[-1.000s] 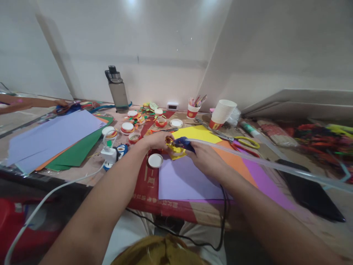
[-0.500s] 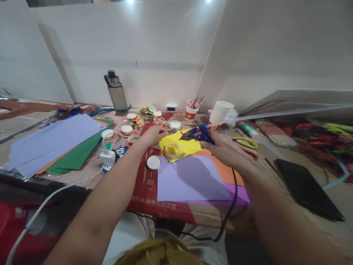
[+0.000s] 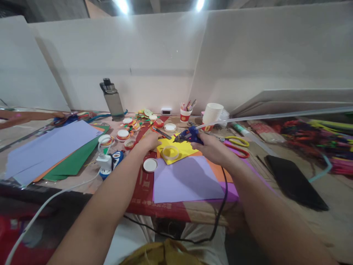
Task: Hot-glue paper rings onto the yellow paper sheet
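My right hand point(image 3: 213, 147) is wrapped round a blue hot glue gun point(image 3: 190, 135), its nozzle pointing left above a yellow sheet of paper point(image 3: 183, 145). A long clear glue stick point(image 3: 239, 118) juts from the gun's rear. At the yellow sheet's left edge, my left hand point(image 3: 150, 142) has its fingers curled; anything in them is hidden. Just beyond it lies a slim dark-and-orange tool point(image 3: 162, 133). A clear ring point(image 3: 170, 152) rests on the yellow paper. Beside a purple sheet point(image 3: 187, 180) lies a white round lid point(image 3: 150, 165).
Scissors point(image 3: 237, 141), a black phone point(image 3: 295, 182) and stacked paper cups point(image 3: 212, 112) are on the right. Left are a power strip point(image 3: 110, 165), coloured paper point(image 3: 55, 147) and a bottle point(image 3: 113, 101). Another person's arm point(image 3: 27, 118) reaches in at far left.
My left hand has drawn back slightly toward me, and the slim tool beyond it shows more fully. The glue gun stays over the yellow paper. The camera view has tilted up and shifted right.
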A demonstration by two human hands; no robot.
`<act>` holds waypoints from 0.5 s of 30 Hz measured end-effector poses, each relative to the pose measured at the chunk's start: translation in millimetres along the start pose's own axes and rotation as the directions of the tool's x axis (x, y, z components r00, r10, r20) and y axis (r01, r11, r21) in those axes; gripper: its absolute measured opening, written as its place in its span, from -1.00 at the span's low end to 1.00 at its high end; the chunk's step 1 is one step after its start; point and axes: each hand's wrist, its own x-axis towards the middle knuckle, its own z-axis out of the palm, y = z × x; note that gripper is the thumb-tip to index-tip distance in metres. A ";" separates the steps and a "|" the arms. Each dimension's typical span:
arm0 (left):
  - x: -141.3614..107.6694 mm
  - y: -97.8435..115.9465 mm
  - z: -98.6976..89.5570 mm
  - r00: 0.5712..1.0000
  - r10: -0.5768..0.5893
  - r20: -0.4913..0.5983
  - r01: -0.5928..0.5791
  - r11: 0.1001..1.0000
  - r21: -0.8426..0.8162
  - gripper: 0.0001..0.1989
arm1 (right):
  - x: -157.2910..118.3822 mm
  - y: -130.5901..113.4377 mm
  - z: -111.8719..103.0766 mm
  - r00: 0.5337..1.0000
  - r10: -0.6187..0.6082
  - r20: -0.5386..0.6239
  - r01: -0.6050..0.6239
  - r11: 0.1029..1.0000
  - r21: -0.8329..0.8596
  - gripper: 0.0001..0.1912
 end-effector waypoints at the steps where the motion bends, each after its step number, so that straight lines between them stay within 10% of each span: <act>1: 0.0 -0.5 -0.3 1.000 0.014 -0.002 -0.014 1.000 0.028 -0.59 | 0.3 0.5 0.2 1.000 0.005 0.002 -0.005 1.000 0.007 -0.83; 15: -1.0 15.5 1.3 0.976 -0.203 0.075 0.201 0.979 0.035 -0.48 | 2.2 -2.2 3.1 0.999 0.048 0.025 -0.048 0.999 -0.001 -0.86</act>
